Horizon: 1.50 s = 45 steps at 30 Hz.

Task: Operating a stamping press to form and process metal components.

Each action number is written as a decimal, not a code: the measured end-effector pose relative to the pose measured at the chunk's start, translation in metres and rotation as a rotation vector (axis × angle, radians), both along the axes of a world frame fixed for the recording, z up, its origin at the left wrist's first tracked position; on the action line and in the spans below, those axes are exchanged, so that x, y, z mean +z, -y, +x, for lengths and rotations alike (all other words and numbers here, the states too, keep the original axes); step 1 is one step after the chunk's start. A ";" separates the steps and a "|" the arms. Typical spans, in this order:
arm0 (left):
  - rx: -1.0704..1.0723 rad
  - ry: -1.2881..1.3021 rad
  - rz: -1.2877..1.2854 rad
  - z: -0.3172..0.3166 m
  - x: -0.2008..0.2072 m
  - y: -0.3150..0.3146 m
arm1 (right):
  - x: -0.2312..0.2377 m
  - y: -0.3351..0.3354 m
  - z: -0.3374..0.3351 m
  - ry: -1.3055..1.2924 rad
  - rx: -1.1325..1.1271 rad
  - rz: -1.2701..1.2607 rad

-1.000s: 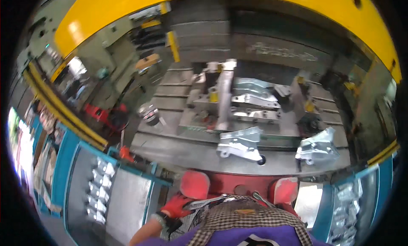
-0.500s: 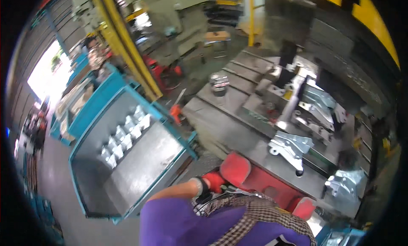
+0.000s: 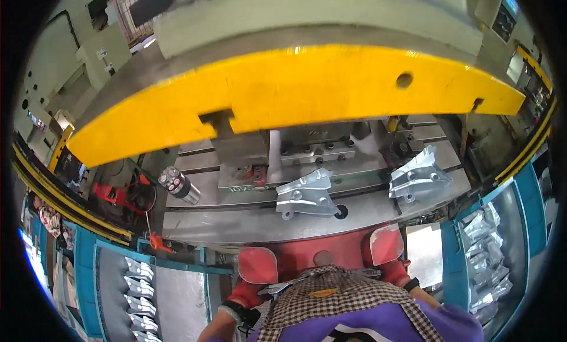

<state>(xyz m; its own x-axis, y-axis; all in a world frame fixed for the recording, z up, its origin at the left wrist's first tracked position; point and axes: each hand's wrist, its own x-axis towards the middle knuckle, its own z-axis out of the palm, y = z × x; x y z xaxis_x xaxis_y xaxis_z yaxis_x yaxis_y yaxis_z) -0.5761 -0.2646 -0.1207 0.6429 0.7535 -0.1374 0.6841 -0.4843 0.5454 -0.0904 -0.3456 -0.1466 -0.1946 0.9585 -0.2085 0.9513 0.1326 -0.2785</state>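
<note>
My left hand [image 3: 245, 293], in a red glove, is at the left red guard plate [image 3: 257, 265] of a red control box [image 3: 322, 258]. My right hand [image 3: 394, 272], also red-gloved, is at the right guard plate [image 3: 387, 245]. The plates and my body hide most of the fingers on both sides, so their grip does not show. Beyond the box, a shiny bent sheet-metal bracket [image 3: 308, 195] lies on the press bed [image 3: 248, 222]. A second bracket [image 3: 418, 175] lies farther right. The yellow front of the press ram [image 3: 319, 85] spans the view above the die [image 3: 316, 154].
A steel flask [image 3: 179, 185] stands at the bed's left. Left below, a blue-edged bin [image 3: 177, 300] holds a row of metal parts [image 3: 140, 295]. Another blue bin [image 3: 455, 265] at the right holds piled brackets [image 3: 487, 253]. An orange-handled tool [image 3: 158, 243] is beside the bed.
My view has swung right from the left bin to face the press squarely. My right hand has come into sight; my left stays by its guard plate. The yellow ram now fills the upper view.
</note>
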 end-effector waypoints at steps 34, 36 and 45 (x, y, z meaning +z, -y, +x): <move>0.287 0.765 -0.340 0.225 0.050 -0.332 | 0.044 -0.043 -0.007 -1.038 -0.470 0.202; 0.225 0.743 -0.216 0.225 0.041 -0.336 | 0.035 -0.044 -0.005 -1.001 -0.477 0.191; 0.418 1.062 -0.960 0.188 0.082 -0.192 | 0.026 -0.038 -0.005 -0.966 -0.562 0.240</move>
